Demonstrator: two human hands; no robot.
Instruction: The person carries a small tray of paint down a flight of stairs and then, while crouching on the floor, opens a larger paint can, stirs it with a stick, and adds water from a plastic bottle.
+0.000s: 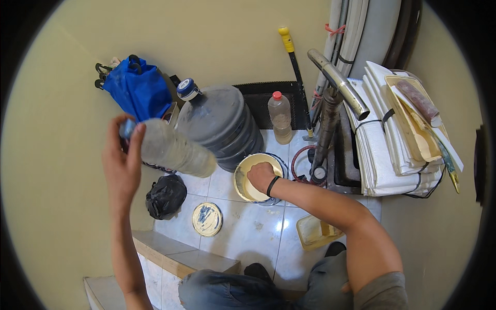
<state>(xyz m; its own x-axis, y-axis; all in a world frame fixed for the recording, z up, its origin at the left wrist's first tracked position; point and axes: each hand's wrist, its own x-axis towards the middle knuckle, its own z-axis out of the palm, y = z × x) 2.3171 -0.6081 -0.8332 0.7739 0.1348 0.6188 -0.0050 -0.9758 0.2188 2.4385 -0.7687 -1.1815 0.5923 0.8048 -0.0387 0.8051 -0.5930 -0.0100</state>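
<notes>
My left hand (122, 157) grips a clear plastic bottle (178, 150) by its blue-capped end. The bottle is tilted toward the lower right and partly blurred; cloudiness shows through its sides. Over the opening of a small paint bucket (239, 185) is my right hand (262, 175), closed in a fist. What the fist holds, if anything, is hidden beneath it. Cream paint coats the inside of the bucket. A round paint-smeared lid (207, 219) lies on the tiles left of and nearer than the bucket.
Behind stand a large water jug (222, 119) and a red-capped bottle (280, 119). A floor pump (325, 129) and stacked white sheets (380, 160) are at right. A paint tray (307, 235), black bag (166, 197) and a step edge (165, 256) lie nearer.
</notes>
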